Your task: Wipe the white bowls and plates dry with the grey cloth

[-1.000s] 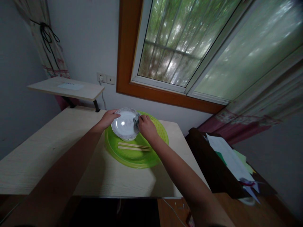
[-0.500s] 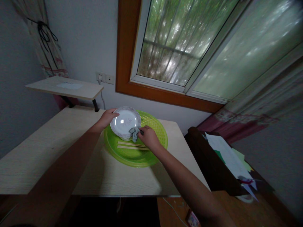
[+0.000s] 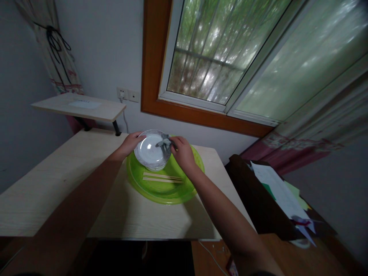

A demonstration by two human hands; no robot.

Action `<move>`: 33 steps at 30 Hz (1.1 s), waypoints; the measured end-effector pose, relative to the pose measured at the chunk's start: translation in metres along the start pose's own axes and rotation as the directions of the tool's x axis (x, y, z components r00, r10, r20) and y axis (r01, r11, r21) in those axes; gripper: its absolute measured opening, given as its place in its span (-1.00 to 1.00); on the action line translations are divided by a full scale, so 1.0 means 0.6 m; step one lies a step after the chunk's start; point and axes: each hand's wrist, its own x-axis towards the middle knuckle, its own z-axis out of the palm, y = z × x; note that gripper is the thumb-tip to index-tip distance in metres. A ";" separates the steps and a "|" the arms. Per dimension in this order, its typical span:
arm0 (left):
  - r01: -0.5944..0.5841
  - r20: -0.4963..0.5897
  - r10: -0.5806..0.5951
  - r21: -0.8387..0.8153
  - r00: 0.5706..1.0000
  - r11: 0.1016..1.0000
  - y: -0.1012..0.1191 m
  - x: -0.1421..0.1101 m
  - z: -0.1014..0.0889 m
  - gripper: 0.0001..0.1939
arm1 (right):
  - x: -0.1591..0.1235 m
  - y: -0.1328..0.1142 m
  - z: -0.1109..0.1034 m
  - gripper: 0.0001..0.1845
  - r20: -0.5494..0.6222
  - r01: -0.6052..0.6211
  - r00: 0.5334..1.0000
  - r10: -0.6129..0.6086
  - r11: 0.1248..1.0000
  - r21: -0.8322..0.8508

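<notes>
A white plate (image 3: 151, 151) with a patterned rim is tilted over a round green basin (image 3: 165, 198). My left hand (image 3: 131, 143) grips the plate's left edge, thumb on its upper face. Pinched in my right hand (image 3: 181, 150) is a crumpled grey-green cloth (image 3: 165, 143), which lies against the plate's upper right part. Beneath the plate, the rim of another white dish (image 3: 156, 168) shows; most of it is hidden. Pale wooden chopsticks (image 3: 162, 179) lie in the basin in front of the dishes.
The basin stands on a light wooden table (image 3: 115, 214). A small raised shelf (image 3: 79, 105) with a paper label is at the back left. Beyond the table's right edge, a dark brown box (image 3: 253, 199) holds papers (image 3: 276, 188). A wall and window (image 3: 209, 57) stand behind.
My right hand with the cloth went down to the plate's lower right edge, then back up to its upper right. My left hand keeps its hold on the plate.
</notes>
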 end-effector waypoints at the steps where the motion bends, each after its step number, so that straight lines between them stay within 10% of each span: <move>1: -0.004 -0.001 0.004 -0.002 1.000 1.000 0.002 -0.002 0.001 -0.34 | 0.005 -0.002 0.004 -0.64 0.026 0.032 0.999 -0.031 0.997 -0.068; 9: 0.030 -0.063 -0.032 -0.031 0.998 0.999 0.008 -0.010 0.005 -0.21 | -0.002 -0.022 0.018 -0.73 0.380 0.212 0.923 -0.053 0.896 -0.390; 18: 0.027 -0.077 -0.028 -0.008 0.997 1.000 0.010 -0.011 0.007 -0.24 | -0.049 -0.069 0.040 -0.74 0.507 0.119 0.861 -0.031 0.983 -0.141; 33: -0.024 -0.132 0.029 0.045 0.991 0.999 0.002 0.000 0.004 -0.31 | -0.004 -0.121 0.124 -0.60 0.371 0.060 0.918 -0.143 0.973 0.225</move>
